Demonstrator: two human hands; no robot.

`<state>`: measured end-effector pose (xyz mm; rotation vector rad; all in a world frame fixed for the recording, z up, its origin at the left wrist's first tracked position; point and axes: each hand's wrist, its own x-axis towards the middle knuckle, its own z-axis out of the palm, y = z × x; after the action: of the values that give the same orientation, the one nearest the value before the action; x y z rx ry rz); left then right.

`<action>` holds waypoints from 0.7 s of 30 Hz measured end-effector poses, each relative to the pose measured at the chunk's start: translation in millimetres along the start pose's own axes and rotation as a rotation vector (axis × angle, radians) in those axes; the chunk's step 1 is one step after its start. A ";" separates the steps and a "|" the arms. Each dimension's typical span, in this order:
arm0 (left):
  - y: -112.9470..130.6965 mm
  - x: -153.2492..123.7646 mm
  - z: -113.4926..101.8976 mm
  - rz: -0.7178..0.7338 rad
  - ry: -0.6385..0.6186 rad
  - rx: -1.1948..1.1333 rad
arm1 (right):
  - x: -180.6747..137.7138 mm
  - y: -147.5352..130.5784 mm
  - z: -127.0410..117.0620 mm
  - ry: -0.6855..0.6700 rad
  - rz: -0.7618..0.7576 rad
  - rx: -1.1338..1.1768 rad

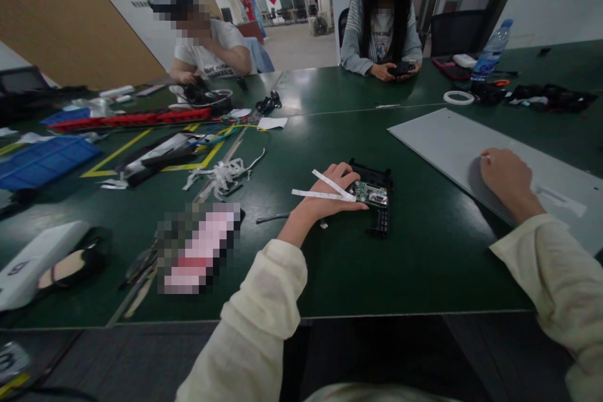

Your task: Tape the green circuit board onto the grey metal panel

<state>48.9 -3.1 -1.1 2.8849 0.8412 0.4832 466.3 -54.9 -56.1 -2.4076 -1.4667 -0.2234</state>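
My left hand (330, 191) rests on the green table, fingers curled onto a black plastic housing (379, 204) that carries a small green circuit board (370, 193). Two white tape strips (325, 187) stick to the back of that hand. My right hand (504, 177) lies knuckles-up on a grey flat panel (438, 138) to the right, its fingers curled under and hidden; whether anything is in it I cannot see. A faint white tape strip (560, 198) lies on the panel beside it.
A pile of white strips (221, 177), black parts and coloured wires lie at the centre left, blue trays (42, 160) further left. A tape roll (458, 97) and water bottle (492, 50) stand far right. Two other people sit across the table.
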 end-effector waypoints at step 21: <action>5.7 -2.7 -25.4 -0.127 0.239 -0.110 | -67.3 -99.7 -22.8 -0.196 -0.441 -0.109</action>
<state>41.4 -9.2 23.2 2.6886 0.9888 0.8439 347.6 -76.5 -36.1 -2.2052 -2.1190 -0.1708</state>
